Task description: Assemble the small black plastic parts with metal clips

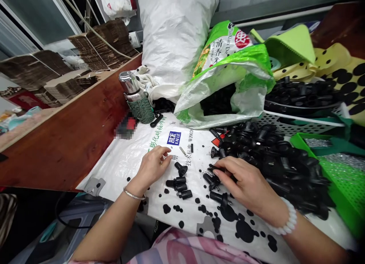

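My right hand (241, 178) pinches a small black plastic part (214, 168) between thumb and fingertips, at the left edge of a large pile of black plastic parts (273, 157). My left hand (155, 163) hovers over the white sheet (122, 169), fingers loosely bent, with a gap between thumb and forefinger and nothing visible in it. Just right of it lie a small metal strip (182, 151) and a little black piece (192, 147). Between the hands sit a flanged black part (180, 168) and several short black cylinders (179, 184). More black parts (221, 198) lie below my right hand.
A steel flask (132, 89) in a green net stands at the back left beside a wooden board (85, 123). Behind are an open green-and-white bag (222, 112) of black parts and a big white sack (173, 35). At right are a green basket (339, 195) and a loaded dish (302, 106).
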`<act>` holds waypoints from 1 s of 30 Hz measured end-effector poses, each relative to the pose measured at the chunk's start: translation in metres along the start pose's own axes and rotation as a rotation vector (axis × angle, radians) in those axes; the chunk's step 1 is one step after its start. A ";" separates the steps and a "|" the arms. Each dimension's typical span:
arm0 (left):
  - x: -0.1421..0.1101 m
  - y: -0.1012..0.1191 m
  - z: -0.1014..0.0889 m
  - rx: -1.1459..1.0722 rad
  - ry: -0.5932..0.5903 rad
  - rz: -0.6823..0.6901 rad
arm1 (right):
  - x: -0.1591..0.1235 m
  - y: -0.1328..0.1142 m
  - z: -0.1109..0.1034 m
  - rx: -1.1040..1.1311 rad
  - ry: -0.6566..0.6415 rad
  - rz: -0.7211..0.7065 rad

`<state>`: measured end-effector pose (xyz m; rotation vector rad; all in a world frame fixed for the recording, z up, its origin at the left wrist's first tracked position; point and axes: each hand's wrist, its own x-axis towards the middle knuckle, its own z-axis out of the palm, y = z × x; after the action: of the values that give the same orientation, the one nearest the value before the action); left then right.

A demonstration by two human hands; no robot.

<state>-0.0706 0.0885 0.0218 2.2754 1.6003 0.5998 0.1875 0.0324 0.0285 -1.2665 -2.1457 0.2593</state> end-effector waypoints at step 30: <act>0.002 0.047 0.003 0.075 -0.278 0.179 | -0.015 0.012 -0.019 0.132 0.218 0.044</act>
<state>-0.0303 0.0744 0.0415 2.4479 1.3186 0.2513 0.2131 0.0232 0.0317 -1.2090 -1.8872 0.2638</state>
